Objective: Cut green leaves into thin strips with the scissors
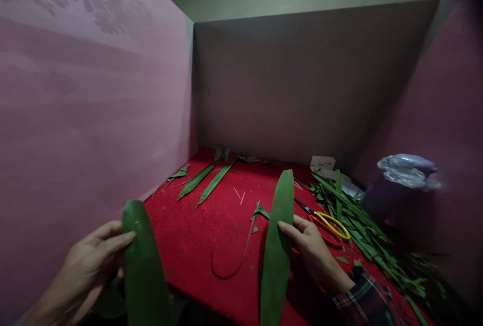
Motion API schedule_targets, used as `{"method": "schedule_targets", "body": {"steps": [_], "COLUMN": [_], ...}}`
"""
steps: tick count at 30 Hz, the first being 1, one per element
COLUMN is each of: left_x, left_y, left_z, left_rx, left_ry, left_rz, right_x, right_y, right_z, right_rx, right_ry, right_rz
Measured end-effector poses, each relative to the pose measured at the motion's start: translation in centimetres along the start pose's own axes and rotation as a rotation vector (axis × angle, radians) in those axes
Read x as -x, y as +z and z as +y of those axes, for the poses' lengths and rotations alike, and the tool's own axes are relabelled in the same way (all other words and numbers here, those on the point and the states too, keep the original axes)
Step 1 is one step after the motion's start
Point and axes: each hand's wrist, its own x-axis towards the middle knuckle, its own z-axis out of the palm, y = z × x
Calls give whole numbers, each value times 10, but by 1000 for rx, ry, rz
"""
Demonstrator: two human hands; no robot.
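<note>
Both hands busy, one broad green leaf each. Left hand (88, 260) pinches the left leaf (141, 265) by its edge near the rounded top, thumb on the near face. Right hand (313, 250) grips the right leaf (278, 240) partway down its right edge, thumb in front, fingers behind; leaf stands roughly upright, tip up. Leaves are well apart, both held up at the near side of the red tabletop (181, 245). Can't see either lower end.

Just left of the right leaf, partly behind it: small folded green piece (258, 211) with a long curved stem. Scissors (310, 210) lie right of that leaf, one yellow handle, one red, partly behind the right hand. Heap of leaf strips (372, 230) runs down the table's right side. Two narrow leaves (216, 183) lie far left, near loose scraps.
</note>
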Motion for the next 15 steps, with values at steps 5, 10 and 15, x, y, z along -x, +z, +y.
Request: {"method": "schedule_targets", "body": {"steps": [5, 10, 15], "left_x": [-21, -40, -41], "left_y": [78, 156, 207], "left_z": [27, 23, 24], "left_rx": [81, 111, 97], "left_ry": [16, 82, 198], "left_rz": [-370, -539, -621], "right_x": [2, 3, 0], "right_y": [5, 10, 10], "right_z": [-6, -13, -10], "right_rx": [-52, -66, -152], "right_ry": [-19, -30, -40], "right_rz": [-26, -18, -91]}}
